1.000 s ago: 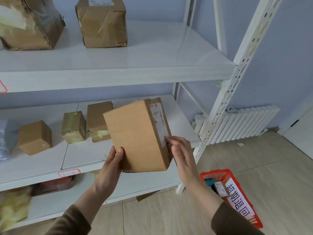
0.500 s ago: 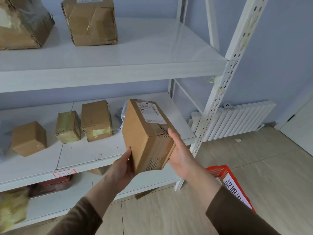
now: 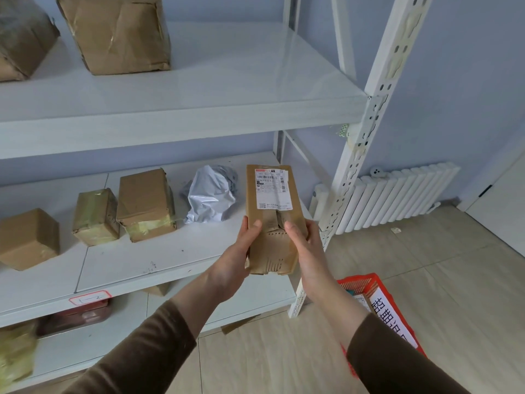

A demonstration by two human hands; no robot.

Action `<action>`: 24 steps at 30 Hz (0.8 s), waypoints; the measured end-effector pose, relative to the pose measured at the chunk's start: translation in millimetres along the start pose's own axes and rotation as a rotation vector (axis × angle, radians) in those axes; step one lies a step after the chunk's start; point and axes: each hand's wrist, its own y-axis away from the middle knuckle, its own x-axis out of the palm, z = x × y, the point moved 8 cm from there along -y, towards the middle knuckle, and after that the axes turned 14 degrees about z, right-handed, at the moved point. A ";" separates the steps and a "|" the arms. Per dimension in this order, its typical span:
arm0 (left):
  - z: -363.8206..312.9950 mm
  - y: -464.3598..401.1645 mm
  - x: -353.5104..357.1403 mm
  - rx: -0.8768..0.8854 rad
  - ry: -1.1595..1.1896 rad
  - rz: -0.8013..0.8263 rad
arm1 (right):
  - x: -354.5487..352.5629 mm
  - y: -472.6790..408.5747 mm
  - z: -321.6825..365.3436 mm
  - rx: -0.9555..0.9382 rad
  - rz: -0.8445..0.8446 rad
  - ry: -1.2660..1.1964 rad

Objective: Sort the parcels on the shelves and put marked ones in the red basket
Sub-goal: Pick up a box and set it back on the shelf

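Observation:
I hold a long brown cardboard parcel [image 3: 272,211] in front of the middle shelf [image 3: 136,263], its white shipping label facing up at the far end. My left hand [image 3: 238,257] grips its left side with the thumb on top. My right hand [image 3: 304,248] grips its right side, thumb also on top. The red basket [image 3: 369,282] with a white sign of black characters stands on the floor at the lower right, partly hidden behind my right forearm. Something lies inside it, hard to make out.
On the middle shelf lie a silver plastic mailer [image 3: 210,194] and three brown boxes [image 3: 146,204] to its left. Two large boxes [image 3: 116,32] sit on the top shelf. The white shelf upright [image 3: 360,132] and a radiator [image 3: 397,197] are to the right.
I have turned the parcel from its broad side until the labelled face points up, and moved it right. The silver mailer behind it has come into view. The camera shifted slightly right.

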 end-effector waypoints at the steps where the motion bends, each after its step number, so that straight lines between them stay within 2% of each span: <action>1: -4.0 -9.9 1.1 0.007 -0.014 -0.011 | -8.1 -9.2 0.9 0.007 -0.019 0.015; 10: -46.3 -95.8 -18.6 0.106 -0.023 -0.107 | -35.7 -108.0 12.6 0.064 -0.030 0.111; 19: -54.8 -163.6 -49.6 0.126 0.012 -0.162 | -49.3 -191.4 10.5 0.130 0.029 0.210; 24: -49.1 -178.1 -60.1 0.126 -0.013 -0.265 | -54.3 -212.6 0.7 0.152 0.061 0.230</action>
